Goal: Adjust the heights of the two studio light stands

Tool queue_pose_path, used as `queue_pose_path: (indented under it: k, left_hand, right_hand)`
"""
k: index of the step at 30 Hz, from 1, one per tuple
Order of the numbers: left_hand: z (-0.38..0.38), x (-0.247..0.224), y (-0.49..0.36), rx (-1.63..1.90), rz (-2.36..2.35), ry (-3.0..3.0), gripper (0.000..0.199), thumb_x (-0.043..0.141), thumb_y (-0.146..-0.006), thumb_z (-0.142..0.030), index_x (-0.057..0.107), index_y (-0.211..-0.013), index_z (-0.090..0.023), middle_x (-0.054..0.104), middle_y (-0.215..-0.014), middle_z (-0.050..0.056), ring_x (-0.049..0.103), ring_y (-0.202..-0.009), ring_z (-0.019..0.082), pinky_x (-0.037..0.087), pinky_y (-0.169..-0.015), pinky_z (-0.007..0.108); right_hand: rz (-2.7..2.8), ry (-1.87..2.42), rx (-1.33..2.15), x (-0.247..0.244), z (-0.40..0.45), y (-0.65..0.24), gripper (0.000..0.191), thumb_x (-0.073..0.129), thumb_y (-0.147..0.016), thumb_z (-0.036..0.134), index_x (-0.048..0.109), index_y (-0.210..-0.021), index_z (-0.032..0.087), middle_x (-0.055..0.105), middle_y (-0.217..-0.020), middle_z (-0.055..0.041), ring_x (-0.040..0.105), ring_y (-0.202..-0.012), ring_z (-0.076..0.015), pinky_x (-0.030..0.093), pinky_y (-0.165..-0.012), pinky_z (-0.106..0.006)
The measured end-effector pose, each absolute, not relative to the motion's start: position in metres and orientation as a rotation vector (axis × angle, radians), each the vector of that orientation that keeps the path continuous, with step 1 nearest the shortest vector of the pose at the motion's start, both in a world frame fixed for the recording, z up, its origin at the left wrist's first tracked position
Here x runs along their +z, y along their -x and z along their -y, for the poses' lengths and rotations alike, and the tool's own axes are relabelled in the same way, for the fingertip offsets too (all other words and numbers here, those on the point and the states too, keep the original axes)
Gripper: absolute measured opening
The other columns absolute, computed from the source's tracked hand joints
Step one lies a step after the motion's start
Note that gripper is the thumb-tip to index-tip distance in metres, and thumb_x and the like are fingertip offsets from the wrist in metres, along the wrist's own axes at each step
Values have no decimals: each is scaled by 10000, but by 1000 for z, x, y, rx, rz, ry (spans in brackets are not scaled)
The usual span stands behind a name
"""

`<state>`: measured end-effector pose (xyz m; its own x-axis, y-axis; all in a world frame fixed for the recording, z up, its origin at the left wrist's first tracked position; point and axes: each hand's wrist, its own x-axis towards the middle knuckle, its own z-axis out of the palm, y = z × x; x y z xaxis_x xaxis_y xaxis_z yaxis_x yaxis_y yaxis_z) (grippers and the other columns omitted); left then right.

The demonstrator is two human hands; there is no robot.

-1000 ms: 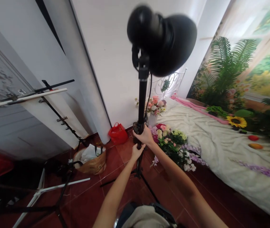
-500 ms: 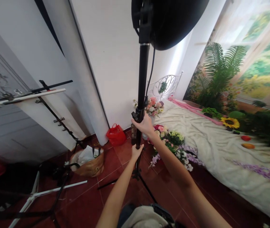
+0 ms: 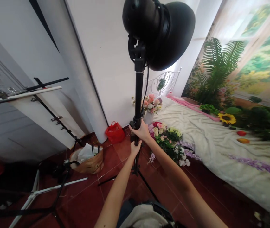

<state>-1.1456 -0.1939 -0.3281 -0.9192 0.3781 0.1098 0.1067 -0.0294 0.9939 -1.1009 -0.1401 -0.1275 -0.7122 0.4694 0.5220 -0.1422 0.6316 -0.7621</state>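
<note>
A black light stand (image 3: 138,91) rises upright before me, with a large black studio lamp (image 3: 160,34) on top, its wide reflector turned to the right. My right hand (image 3: 141,130) is wrapped round the pole at the collar with its clamp knob (image 3: 133,124). Just below it, my left hand (image 3: 135,148) grips the same pole. A black cable (image 3: 145,91) hangs down beside the upper pole. At the bottom, the stand's thin legs (image 3: 149,187) spread over the red tiles. My palms hide part of the pole.
On the right is a bed with a cream blanket (image 3: 184,122), a sunflower (image 3: 227,118) and plants. Artificial flowers (image 3: 164,134) stand beside it. To the left are a red bag (image 3: 115,132), a woven basket (image 3: 89,163), a white-legged stand (image 3: 51,191) and a backdrop crossbar (image 3: 35,91).
The lamp and upper pole have come down, bringing more of the lamp into view. My right hand has lowered with the collar, closer to my left hand, which stays on the pole.
</note>
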Motion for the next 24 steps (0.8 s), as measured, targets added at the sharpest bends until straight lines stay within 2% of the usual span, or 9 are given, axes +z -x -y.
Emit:
queue_pose_path:
  k: [4, 9, 12, 15, 18, 21, 24]
  left_hand:
    - [193, -329, 1145, 2054, -2029, -512, 228, 664, -630, -355, 602, -592, -139, 611, -592, 41, 563, -569, 153, 437, -563, 256]
    - [193, -332, 1146, 2080, -1988, -516, 261, 669, -629, -387, 629, -647, -130, 631, -634, 46, 562, -575, 142, 437, -540, 238]
    - [192, -335, 1147, 2085, -1989, -539, 266, 668, -625, -389, 639, -658, -127, 645, -663, 61, 580, -608, 154, 447, -553, 242]
    - [191, -339, 1149, 2071, -2032, -525, 255, 670, -616, -388, 628, -625, -137, 631, -627, 52, 576, -595, 156, 443, -544, 240]
    - [190, -340, 1149, 2058, -2057, -518, 252, 670, -617, -388, 626, -627, -140, 628, -627, 49, 563, -576, 147, 437, -536, 236]
    - [190, -339, 1147, 2067, -2039, -526, 241, 665, -621, -374, 634, -649, -136, 638, -659, 56, 564, -583, 142, 441, -546, 237]
    - [191, -337, 1147, 2070, -2018, -545, 243, 662, -626, -379, 635, -660, -140, 642, -665, 53, 569, -587, 142, 443, -552, 238]
  right_hand:
    - [2306, -9, 1147, -144, 117, 1088, 543, 668, -662, 308, 427, -1125, 156, 619, -980, -64, 605, -858, -194, 494, -750, -315]
    - [2569, -85, 1237, -228, 84, 1066, 350, 553, -653, 122, 496, -996, 166, 631, -984, -76, 602, -903, -191, 477, -788, -302]
    - [2517, 28, 1328, -280, 79, 1059, 255, 428, -785, 172, 501, -1028, 194, 630, -1011, -64, 598, -939, -172, 463, -828, -313]
    - [2459, 208, 1352, -311, 83, 1059, 232, 328, -887, 273, 511, -1016, 214, 640, -941, -48, 608, -905, -169, 453, -842, -325]
    - [2414, 313, 1364, -324, 89, 1064, 235, 321, -908, 328, 522, -955, 217, 644, -916, -51, 615, -887, -173, 454, -825, -310]
    - [2343, 416, 1377, -328, 95, 1071, 214, 337, -903, 314, 509, -970, 205, 645, -941, -63, 619, -890, -169, 461, -799, -292]
    - [2337, 557, 1390, -329, 98, 1077, 196, 371, -888, 296, 508, -982, 194, 653, -830, -48, 637, -754, -164, 478, -707, -280]
